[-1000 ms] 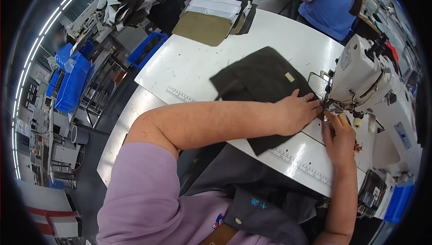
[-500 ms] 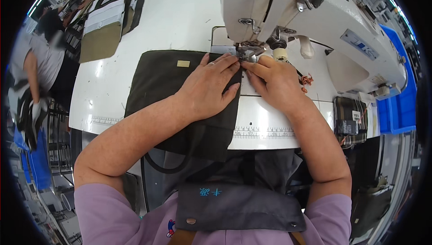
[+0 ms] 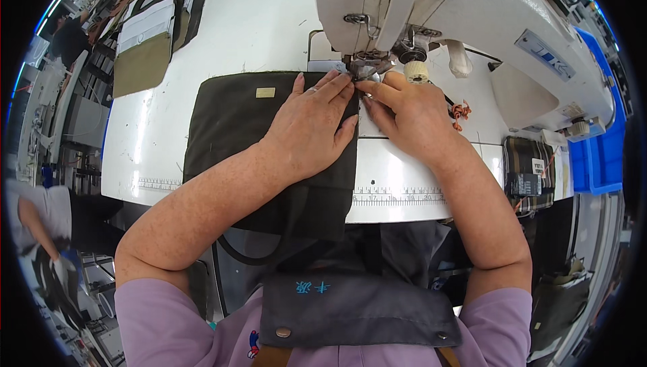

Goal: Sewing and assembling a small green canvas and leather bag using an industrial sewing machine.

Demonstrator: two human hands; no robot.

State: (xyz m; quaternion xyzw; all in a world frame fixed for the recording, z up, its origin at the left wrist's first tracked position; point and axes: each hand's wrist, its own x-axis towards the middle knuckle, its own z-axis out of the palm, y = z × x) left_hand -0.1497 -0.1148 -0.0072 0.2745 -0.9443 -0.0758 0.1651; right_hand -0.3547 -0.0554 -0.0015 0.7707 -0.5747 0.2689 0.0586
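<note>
A dark olive fabric bag (image 3: 229, 124) with a small pale label lies on the white sewing table, its right edge running up to the presser foot (image 3: 367, 67) of a white sewing machine (image 3: 472, 37). My left hand (image 3: 310, 121) rests flat on the bag, fingers stretched toward the foot and thumb out to the side. Just right of the foot, my right hand (image 3: 411, 114) curls its thumb and forefinger at the bag's edge; the exact pinch is partly hidden. A dark handle loop (image 3: 253, 256) hangs from the bag over the table's front edge.
Olive and white fabric pieces (image 3: 145, 47) lie at the back left. To the right are orange thread scraps (image 3: 460, 114), a plaid pouch (image 3: 526, 165) and a blue bin (image 3: 600, 155). A ruler strip (image 3: 397, 196) runs along the front edge. Another person (image 3: 47, 219) is at far left.
The view has shifted a little, and the person at the far left now appears lower. Both hands and the bag keep nearly the same place by the presser foot.
</note>
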